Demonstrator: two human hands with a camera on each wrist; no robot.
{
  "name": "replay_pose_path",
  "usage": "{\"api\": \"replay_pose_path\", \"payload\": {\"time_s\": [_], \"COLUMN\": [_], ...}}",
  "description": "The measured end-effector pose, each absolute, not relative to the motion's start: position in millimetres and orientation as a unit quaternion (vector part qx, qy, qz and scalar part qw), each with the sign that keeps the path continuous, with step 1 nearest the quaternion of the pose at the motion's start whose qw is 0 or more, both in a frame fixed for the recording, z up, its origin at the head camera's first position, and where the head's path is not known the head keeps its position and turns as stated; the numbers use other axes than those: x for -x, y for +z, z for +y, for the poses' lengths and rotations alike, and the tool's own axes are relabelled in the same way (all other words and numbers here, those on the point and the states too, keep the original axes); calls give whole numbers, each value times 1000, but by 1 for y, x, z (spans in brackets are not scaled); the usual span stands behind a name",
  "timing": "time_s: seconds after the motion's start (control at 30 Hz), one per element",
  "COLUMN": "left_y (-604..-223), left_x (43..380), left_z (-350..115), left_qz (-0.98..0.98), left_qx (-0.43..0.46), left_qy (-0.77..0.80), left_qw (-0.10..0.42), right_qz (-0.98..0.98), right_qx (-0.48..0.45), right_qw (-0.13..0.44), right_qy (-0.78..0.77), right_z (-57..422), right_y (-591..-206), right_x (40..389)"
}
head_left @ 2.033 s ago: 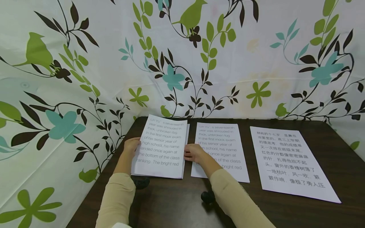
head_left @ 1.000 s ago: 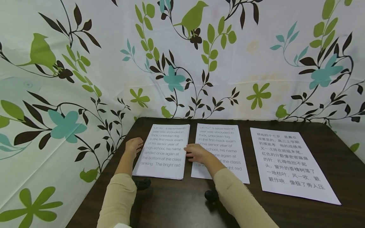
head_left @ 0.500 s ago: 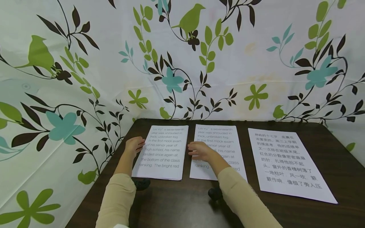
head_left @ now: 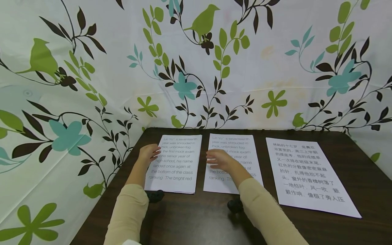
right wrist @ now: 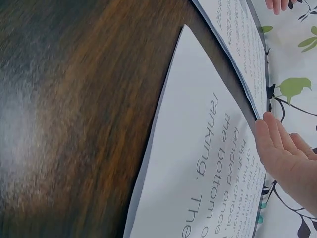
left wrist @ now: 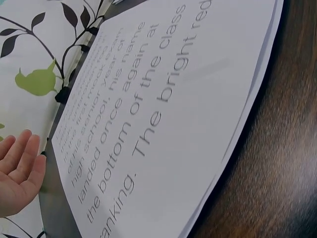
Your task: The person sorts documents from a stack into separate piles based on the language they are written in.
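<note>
A stack of white sheets (head_left: 174, 183) with English print lies on the left part of the dark table. My left hand (head_left: 149, 152) hovers at its left edge, fingers relaxed and holding nothing; the left wrist view shows the same hand (left wrist: 20, 173) apart from the paper. In the middle lies a second stack (head_left: 218, 185) with the same English text. Over its left side is my right hand (head_left: 222, 160), its fingers loosely extended with nothing in them. From the right wrist, that hand (right wrist: 285, 148) appears raised above the sheets.
To the right lies a third white sheet (head_left: 306, 170) with Chinese print, slightly askew. The dark wooden table (head_left: 196, 217) ends at a patterned cloth (head_left: 239, 68) hanging behind it. A black wrist device (head_left: 155, 196) shows below the left forearm, another (head_left: 235, 206) by the right.
The left stack, tilted up and gripped at its sides two seconds ago, now lies flat and squared. Both hands have let go; the right has drifted right over the middle stack, the left slightly inward.
</note>
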State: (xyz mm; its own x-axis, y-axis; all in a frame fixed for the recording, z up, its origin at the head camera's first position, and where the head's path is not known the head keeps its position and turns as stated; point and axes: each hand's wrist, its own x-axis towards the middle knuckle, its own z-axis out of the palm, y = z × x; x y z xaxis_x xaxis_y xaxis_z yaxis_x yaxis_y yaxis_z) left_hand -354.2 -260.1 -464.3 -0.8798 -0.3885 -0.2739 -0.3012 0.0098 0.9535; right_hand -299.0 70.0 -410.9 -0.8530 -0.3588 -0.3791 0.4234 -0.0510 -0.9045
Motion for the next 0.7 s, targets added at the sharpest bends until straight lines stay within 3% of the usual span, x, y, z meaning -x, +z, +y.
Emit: {"api": "replay_pose_path", "payload": {"time_s": [0.23,0.57,0.7], "left_y": [-468,-433,-442], "left_x": [364,338,345], "left_z": [-252,-222,-219], "left_qz": [-706,-701,-698], "left_qx": [-236,-239,-231], "left_qy": [-666,-672,-678], "left_qw": [37,-9,-11], "right_qz": [630,639,641], "right_qx": [-42,-58,-67], "right_qw": [259,242,237], "right_qy": [-731,-728,-727], "right_z": [82,109,120], "right_y": [-410,-408,-407], "right_x": [302,307,307]}}
